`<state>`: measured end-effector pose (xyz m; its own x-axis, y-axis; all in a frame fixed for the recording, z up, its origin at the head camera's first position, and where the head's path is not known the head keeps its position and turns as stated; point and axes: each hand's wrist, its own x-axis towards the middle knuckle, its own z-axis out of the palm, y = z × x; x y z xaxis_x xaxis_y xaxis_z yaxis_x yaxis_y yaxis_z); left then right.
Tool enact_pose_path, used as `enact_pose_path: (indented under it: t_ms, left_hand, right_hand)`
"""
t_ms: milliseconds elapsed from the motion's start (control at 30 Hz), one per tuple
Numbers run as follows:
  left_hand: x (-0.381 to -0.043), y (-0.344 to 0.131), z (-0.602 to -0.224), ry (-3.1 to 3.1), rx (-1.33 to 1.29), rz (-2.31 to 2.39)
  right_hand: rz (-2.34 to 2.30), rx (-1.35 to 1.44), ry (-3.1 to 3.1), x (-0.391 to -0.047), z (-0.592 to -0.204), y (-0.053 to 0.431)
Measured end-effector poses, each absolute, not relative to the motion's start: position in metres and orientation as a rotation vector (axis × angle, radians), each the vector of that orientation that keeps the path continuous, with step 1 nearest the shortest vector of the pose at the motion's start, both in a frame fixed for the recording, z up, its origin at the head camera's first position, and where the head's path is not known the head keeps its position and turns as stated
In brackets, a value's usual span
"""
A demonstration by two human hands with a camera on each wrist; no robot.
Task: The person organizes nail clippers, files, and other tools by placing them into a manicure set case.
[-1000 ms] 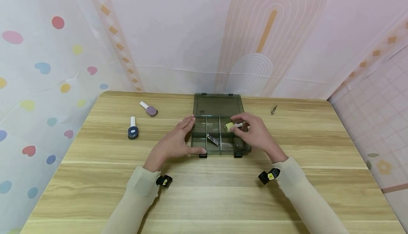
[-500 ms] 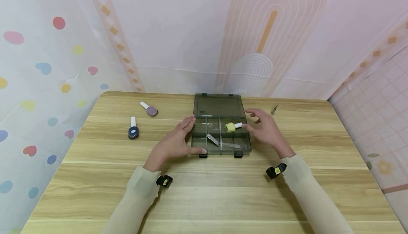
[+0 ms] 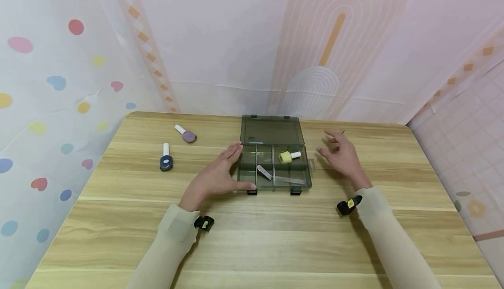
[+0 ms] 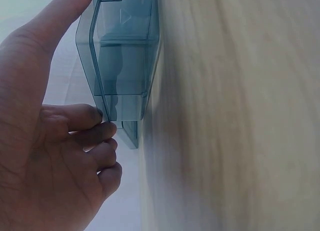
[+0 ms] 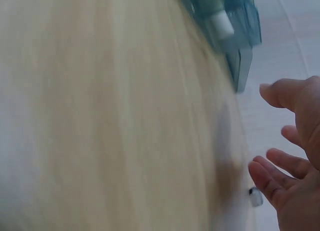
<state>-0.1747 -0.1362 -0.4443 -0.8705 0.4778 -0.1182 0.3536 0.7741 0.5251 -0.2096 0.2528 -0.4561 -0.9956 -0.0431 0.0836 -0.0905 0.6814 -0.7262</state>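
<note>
- Head view: the divided box [image 3: 247, 159] sits on the table [image 3: 252, 245] between the hands; its lid [image 3: 271, 130] lies open behind it, apparently to leave the compartments accessible.
- The left hand [image 3: 216, 173] holds the box's left side, thumb spread from the fingers and set at the front edge, fingertips toward the rear corner. This looks like bracing against sliding.
- The right hand [image 3: 343, 155] is right of the box, apart from it, pinching nothing visible, thumb and fingers loosely bent with a gap between. It partly hides a small pointed item [image 3: 343, 131], also right of the box.
- Count inside the box: one yellow bottle [image 3: 285, 157] at rear right, one nail clipper [image 3: 264, 172] at front middle, one clear strip [image 3: 290, 180] at front right. Their separate compartments probably keep them sorted.
- Left of the box are two bottles, one purple [image 3: 189, 136] and one navy [image 3: 166, 162], making three bottles altogether.
- Left wrist view: the thumb meets the box's front top edge and bent fingers meet its rear corner, consistent with steadying.
- Right wrist view, blurred: the fingers are slightly parted, clear of the box. One small object [image 5: 255, 196] shows beyond the fingertips; whether it is the pointed item cannot be told.
</note>
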Motion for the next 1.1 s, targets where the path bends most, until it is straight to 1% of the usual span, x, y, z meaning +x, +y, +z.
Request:
enact_pose_path:
  t_ms: [400, 733, 1100]
  left_hand:
    - [-0.175, -0.136, -0.445, 2.725, 0.656, 0.74]
    - [-0.175, -0.136, -0.445, 2.727, 0.653, 0.732]
    - [-0.175, -0.137, -0.444, 2.707, 0.635, 0.75]
  right_hand:
    - [1.23, -0.109, -2.683, -0.22, -0.465, 0.275]
    - [1.2, -0.343, -2.646, -0.228, -0.459, 0.283]
    - [1.074, -0.388, -2.707, -0.241, -0.462, 0.294]
